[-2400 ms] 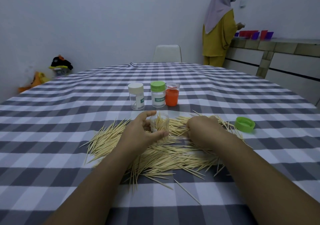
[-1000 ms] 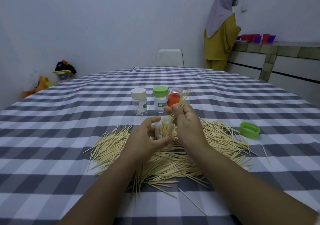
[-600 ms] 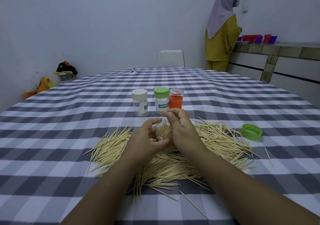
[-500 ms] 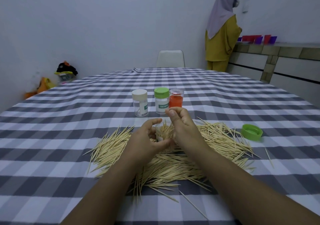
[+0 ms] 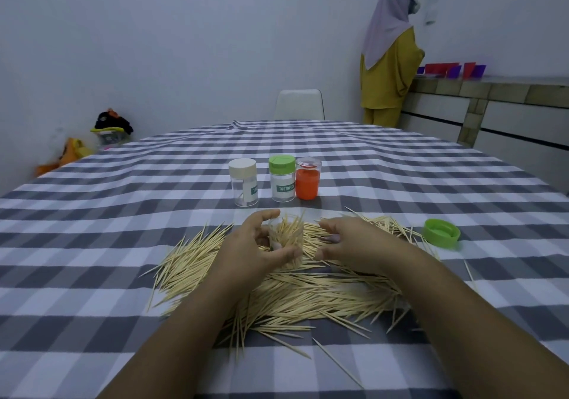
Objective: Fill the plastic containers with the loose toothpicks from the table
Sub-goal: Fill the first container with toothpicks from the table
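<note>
A heap of loose toothpicks (image 5: 308, 294) is spread on the checked tablecloth (image 5: 123, 214) in front of me. My left hand (image 5: 246, 252) grips a small clear plastic container (image 5: 286, 234), upright on the heap and partly filled with toothpicks that stick out of its open top. Just right of the container, my right hand (image 5: 360, 244) is lowered onto the heap, thumb and curved fingers apart over the toothpicks. Behind stand three more containers: one with a cream lid (image 5: 243, 181), one with a green lid (image 5: 281, 178), and an orange one (image 5: 308, 180).
A loose green lid (image 5: 441, 233) lies to the right of the heap. A white chair (image 5: 298, 104) stands at the table's far side. A person in yellow (image 5: 388, 69) stands at a counter (image 5: 492, 91) at the back right. Bags lie on the floor at left.
My right hand had lifted a pinch of toothpicks into the container; it has now dropped back to the heap on the right. My left hand keeps its grip on the container.
</note>
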Demonstrator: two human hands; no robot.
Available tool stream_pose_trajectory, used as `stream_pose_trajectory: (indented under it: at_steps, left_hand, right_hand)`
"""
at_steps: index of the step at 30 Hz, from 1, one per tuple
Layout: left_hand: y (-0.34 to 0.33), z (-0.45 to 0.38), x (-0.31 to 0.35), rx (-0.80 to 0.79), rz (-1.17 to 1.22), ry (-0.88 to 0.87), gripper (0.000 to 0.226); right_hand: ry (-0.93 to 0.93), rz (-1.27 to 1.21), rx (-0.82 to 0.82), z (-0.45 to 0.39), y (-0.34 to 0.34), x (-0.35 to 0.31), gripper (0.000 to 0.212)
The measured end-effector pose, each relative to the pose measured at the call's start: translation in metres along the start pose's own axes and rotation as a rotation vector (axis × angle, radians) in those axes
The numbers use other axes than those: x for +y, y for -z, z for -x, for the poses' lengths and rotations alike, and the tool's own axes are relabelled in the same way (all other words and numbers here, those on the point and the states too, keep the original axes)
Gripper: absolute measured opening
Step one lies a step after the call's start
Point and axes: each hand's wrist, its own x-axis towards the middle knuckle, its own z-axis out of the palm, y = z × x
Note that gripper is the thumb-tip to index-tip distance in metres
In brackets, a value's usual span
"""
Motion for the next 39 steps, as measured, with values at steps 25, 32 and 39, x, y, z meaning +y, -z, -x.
stream_pose_trajectory:
  at_steps: [25, 32, 39]
  left_hand:
    - [0.002, 0.001, 0.000, -0.001, -0.015, -0.002, 0.064]
    - [0.001, 0.001, 0.001, -0.007, -0.037, -0.002, 0.065]
    - [0.000, 0.000, 0.000, -0.008, -0.025, -0.005, 0.065]
  right_hand:
    - [0.023, 0.514, 0.281, -0.005, -0.012, -0.005, 0.018]
    - [0.018, -0.155, 0.291, -0.008, -0.005, -0.006, 0.020]
    - [0.104, -0.866, 0.380, -0.002, 0.000, -0.017, 0.019]
